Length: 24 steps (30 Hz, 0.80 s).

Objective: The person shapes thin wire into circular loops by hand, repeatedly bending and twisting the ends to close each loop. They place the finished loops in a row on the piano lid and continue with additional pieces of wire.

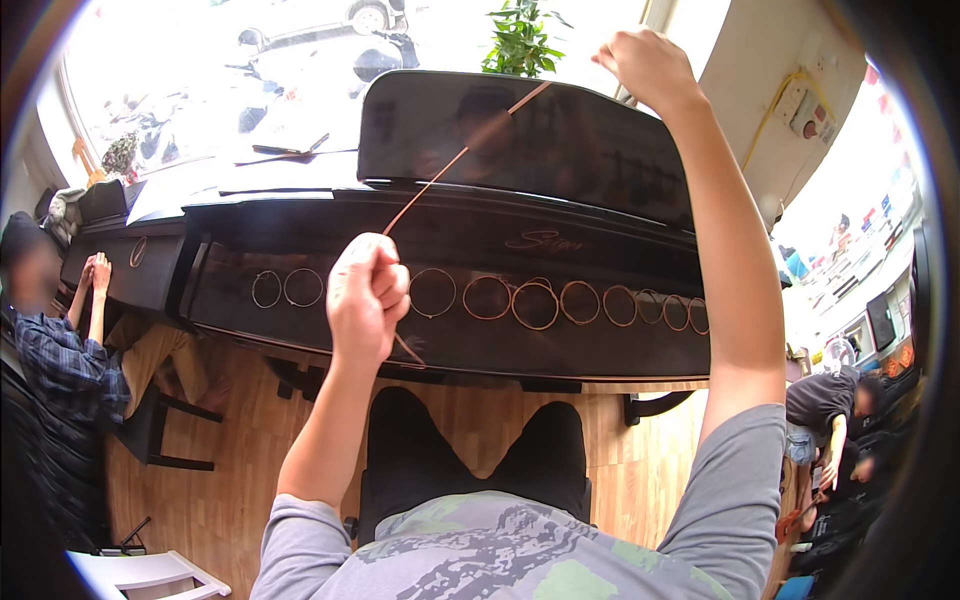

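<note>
My left hand (pixel 368 300) is closed in a fist over the front of a closed black piano (pixel 620 225), gripping a thin copper-coloured strand (pixel 428 184), cord or wire. A short tail sticks out below the fist. From the fist the strand slants up and right past the piano's raised panel (pixel 600 150), blurred midway. It lines up with the pinched fingertips of my right hand (pixel 652 72), raised high at the far right; bright window light washes out its last stretch. Along the piano front behind my left hand is a row of several copper-coloured rings (pixel 514 306) of different sizes.
At the left, another person (pixel 60 350) sits with hands (pixel 98 272) at a black surface near a small loop (pixel 133 252). A dark bench (pixel 170 462) and a white chair (pixel 150 568) stand there. A plant (pixel 520 40) rises behind the panel. More people (pixel 825 405) are at the right.
</note>
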Each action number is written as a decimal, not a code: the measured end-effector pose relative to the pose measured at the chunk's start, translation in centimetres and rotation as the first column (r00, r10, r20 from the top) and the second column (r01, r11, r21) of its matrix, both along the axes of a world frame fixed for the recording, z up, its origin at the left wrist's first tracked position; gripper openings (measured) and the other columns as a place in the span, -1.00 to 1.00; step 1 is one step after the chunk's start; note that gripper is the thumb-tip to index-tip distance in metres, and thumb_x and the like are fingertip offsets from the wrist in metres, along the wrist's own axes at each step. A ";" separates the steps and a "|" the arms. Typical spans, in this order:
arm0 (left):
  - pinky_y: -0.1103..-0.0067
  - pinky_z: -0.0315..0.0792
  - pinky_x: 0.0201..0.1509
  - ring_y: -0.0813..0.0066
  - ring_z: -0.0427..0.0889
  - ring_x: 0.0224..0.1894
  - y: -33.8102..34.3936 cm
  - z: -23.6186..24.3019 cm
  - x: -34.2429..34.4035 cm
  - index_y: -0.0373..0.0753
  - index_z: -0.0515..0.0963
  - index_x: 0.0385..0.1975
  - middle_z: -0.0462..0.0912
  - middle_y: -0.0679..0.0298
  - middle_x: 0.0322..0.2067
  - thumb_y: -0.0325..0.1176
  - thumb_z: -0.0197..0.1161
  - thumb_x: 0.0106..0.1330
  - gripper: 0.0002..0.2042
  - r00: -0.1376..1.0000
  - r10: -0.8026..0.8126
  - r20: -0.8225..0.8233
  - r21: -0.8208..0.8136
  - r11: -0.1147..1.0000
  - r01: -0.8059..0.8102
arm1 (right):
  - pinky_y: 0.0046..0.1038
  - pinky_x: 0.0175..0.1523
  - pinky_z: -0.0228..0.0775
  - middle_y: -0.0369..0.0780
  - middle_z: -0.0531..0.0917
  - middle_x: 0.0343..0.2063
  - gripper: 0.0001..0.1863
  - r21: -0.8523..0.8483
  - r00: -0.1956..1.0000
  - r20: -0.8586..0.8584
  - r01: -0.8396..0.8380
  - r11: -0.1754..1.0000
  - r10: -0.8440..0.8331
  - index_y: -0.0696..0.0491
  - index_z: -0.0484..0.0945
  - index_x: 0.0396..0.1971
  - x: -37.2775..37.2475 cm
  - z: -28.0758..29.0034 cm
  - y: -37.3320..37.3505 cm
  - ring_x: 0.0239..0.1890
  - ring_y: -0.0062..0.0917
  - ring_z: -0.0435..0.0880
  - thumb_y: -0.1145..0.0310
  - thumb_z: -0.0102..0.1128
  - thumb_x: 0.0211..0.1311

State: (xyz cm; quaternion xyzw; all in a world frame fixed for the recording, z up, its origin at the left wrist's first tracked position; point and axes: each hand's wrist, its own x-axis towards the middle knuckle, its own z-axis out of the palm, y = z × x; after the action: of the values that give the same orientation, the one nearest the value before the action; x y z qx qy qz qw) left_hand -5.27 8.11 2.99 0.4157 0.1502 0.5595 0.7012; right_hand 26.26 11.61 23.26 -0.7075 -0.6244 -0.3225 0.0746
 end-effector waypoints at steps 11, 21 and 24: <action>0.65 0.47 -0.62 0.62 0.47 -0.61 2.2 -1.6 1.4 -0.30 0.47 -0.21 0.40 0.36 -0.62 -0.30 -0.06 0.47 -0.79 0.995 0.049 -0.089 0.125 0.991 -0.037 | -0.21 0.02 0.43 0.01 0.64 -0.23 -0.67 -0.012 0.918 -0.191 -0.356 0.934 0.348 0.03 0.56 -0.08 -5.4 -5.8 13.5 -0.16 -0.11 0.62 0.33 -0.04 0.19; 0.59 0.59 -0.36 0.57 0.59 -0.45 8.1 -0.3 3.9 -0.32 0.50 -0.10 0.64 0.22 -0.41 -0.26 -0.01 0.45 -0.73 0.899 0.144 -0.413 0.136 0.986 -0.095 | -0.26 0.03 0.41 -0.01 0.62 -0.21 -0.41 0.193 0.850 -0.310 -0.383 0.904 0.426 0.03 0.29 0.22 -6.5 -6.5 5.5 -0.11 -0.20 0.62 0.45 0.10 0.11; 0.58 0.60 -0.33 0.55 0.61 -0.42 9.6 -0.9 5.4 -0.32 0.50 -0.07 0.64 0.22 -0.38 -0.25 -0.01 0.45 -0.72 0.894 0.111 -0.433 0.141 0.988 -0.054 | -0.42 -0.22 0.44 -0.18 0.60 -0.53 -0.56 0.242 0.707 -0.304 -0.591 0.769 0.639 0.04 0.44 0.08 -7.5 -9.3 -1.2 -0.49 -0.38 0.60 0.45 0.15 0.14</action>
State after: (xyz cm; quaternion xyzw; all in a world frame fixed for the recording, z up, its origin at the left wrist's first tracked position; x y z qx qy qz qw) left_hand 0.11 17.69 2.06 0.5678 0.2867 0.4887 0.5972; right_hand 18.76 10.40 13.97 -0.4995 -0.7770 -0.1792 0.3385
